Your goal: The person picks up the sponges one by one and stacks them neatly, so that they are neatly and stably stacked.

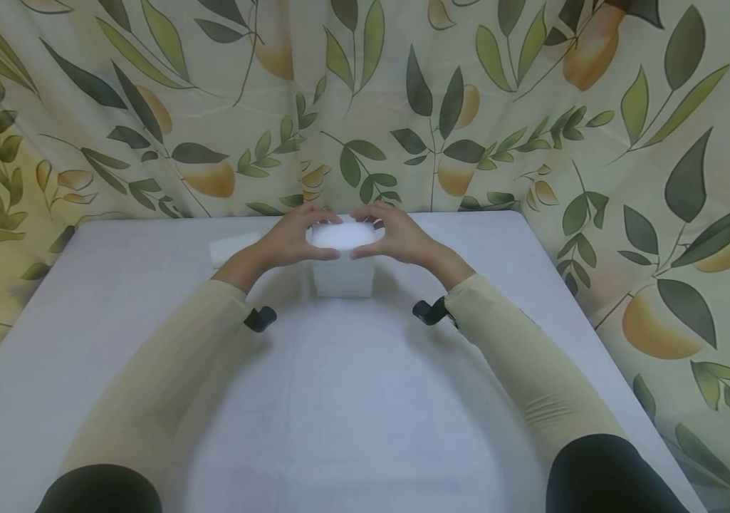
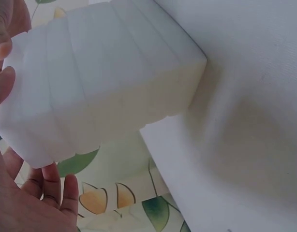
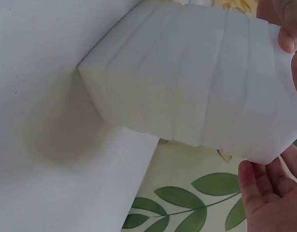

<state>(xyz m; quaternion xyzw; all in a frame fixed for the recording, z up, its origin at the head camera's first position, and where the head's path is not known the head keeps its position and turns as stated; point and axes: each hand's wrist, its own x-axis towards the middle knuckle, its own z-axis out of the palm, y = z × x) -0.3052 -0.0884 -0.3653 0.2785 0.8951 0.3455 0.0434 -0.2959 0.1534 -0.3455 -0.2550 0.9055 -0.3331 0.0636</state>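
A stack of several white sponge blocks (image 1: 343,279) stands upright near the back edge of the table; the seams between its layers show in both wrist views. My left hand (image 1: 284,239) holds the top block (image 1: 342,235) from the left, thumb at the front and fingers curled behind. On the opposite side my right hand (image 1: 406,239) grips the same block in the same way. In the left wrist view, the left fingertips (image 2: 51,186) touch the far edge of the top layer. The right fingertips (image 3: 257,181) do likewise in the right wrist view. The top block lies against the layer below.
Another white block (image 1: 233,248) lies on the table just left of the stack, partly behind the left wrist. The white-covered table (image 1: 352,399) ends close behind the stack. A leaf-and-fruit patterned curtain (image 1: 365,107) hangs behind and to both sides.
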